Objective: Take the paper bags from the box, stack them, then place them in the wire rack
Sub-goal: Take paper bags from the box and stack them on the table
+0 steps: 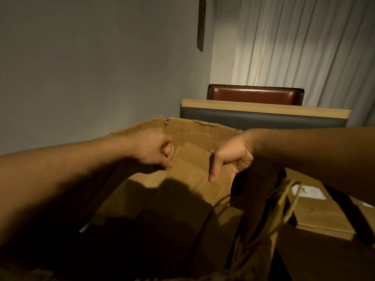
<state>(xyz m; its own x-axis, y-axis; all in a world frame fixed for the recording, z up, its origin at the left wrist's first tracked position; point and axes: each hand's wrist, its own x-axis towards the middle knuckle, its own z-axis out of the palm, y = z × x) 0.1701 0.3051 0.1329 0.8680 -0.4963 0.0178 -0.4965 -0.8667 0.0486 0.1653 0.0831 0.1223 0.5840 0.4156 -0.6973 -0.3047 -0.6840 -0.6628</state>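
A large open cardboard box (203, 128) with a torn far rim fills the middle of the head view. Both my hands reach into it. My left hand (156, 151) pinches the left edge of a flat brown paper bag (190, 173) near its top. My right hand (229, 157) grips the bag's right edge, thumb on the front and fingers behind. The bag's lower part is in my arms' shadow. Twisted paper handles (284, 201) of other bags stick up at the box's right side. A stack of flat paper bags (316, 218) with a white label lies outside the box at the right.
Behind the box stands a booth seat with a grey back (263, 118), a wooden ledge and a brown padded backrest (255, 94). A grey wall is on the left, a white curtain (304, 47) at the far right. No wire rack is in view.
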